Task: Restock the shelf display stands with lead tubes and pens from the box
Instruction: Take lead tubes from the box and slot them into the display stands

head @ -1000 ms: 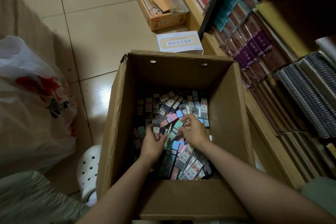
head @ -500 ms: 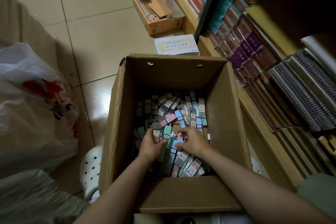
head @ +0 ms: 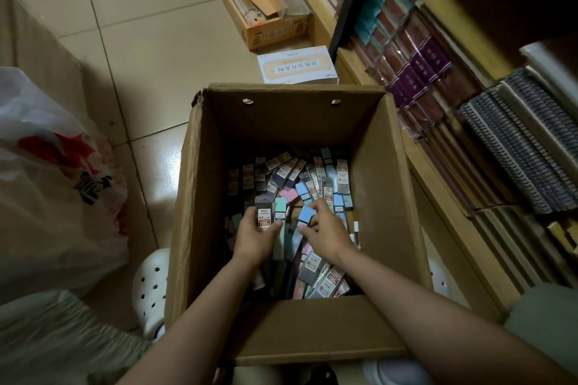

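Note:
An open cardboard box [head: 200, 184] stands on the floor in front of me, its bottom covered with several loose lead tubes [head: 312, 178] in grey, pink, blue and green. Both my hands are down inside it. My left hand [head: 255, 236] grips a small bunch of lead tubes [head: 269, 212], one grey with a white label and one green, held upright. My right hand [head: 322, 230] pinches a light blue lead tube [head: 306, 215] just beside them. A white pen [head: 356, 230] lies against the box's right wall.
A shelf [head: 463, 122] with stacked notebooks and spiral pads runs along the right. A white plastic bag [head: 53, 184] sits on the left. A flat white box [head: 297, 67] and a smaller open carton [head: 266, 3] lie on the tiled floor beyond. White clogs [head: 148, 287] flank the box.
My left hand has gathered the grey and green tubes and raised them a little. My right hand has picked a blue tube out of the pile.

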